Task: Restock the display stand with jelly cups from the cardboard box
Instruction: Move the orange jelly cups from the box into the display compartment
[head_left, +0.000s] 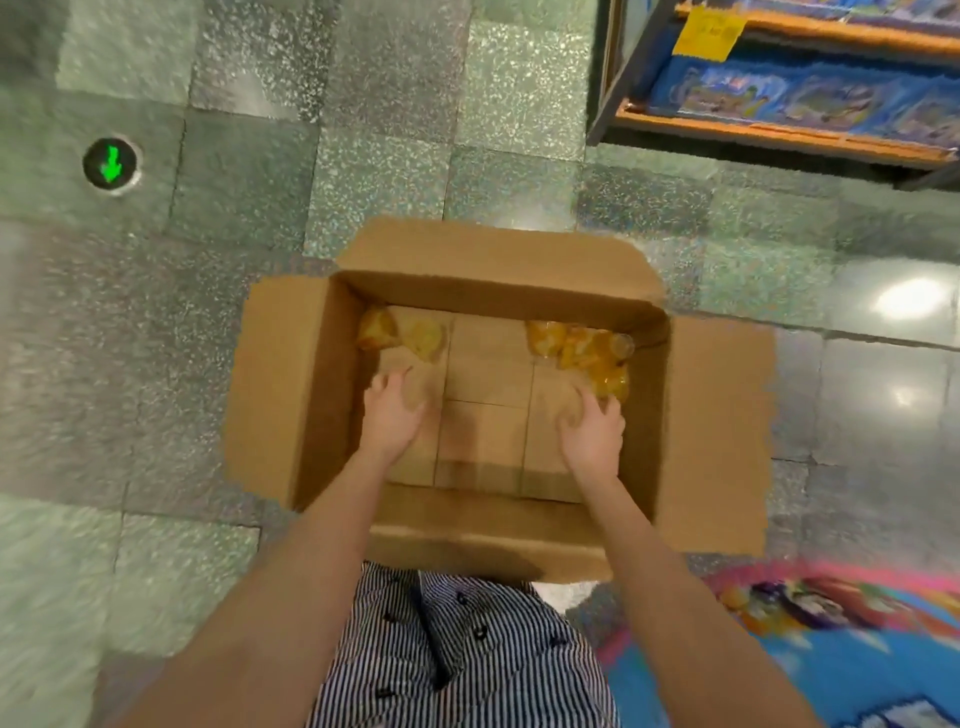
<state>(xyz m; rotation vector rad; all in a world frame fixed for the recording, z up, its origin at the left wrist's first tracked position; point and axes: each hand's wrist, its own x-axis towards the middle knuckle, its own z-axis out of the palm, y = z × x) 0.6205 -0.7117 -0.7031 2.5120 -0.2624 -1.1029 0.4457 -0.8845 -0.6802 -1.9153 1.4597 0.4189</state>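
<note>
An open cardboard box (717, 426) sits on the floor below me, flaps folded out. Two orange jelly cups (402, 332) lie in its far left corner, and a cluster of several orange jelly cups (582, 345) fills the far right corner. My left hand (392, 410) hovers inside the box, fingers spread and holding nothing, just short of the left cups. Also inside, my right hand (595, 431) reaches with loosely curved fingers, its fingertips at the near edge of the right cluster. Motion blur hides whether those fingertips touch a cup.
A shelf unit (779, 130) with blue packages and a yellow price tag stands at the top right. A colourful display stand (857, 639) in blue and pink shows at the bottom right. Speckled floor tiles surround the box, with a green arrow marker (111, 165) at the left.
</note>
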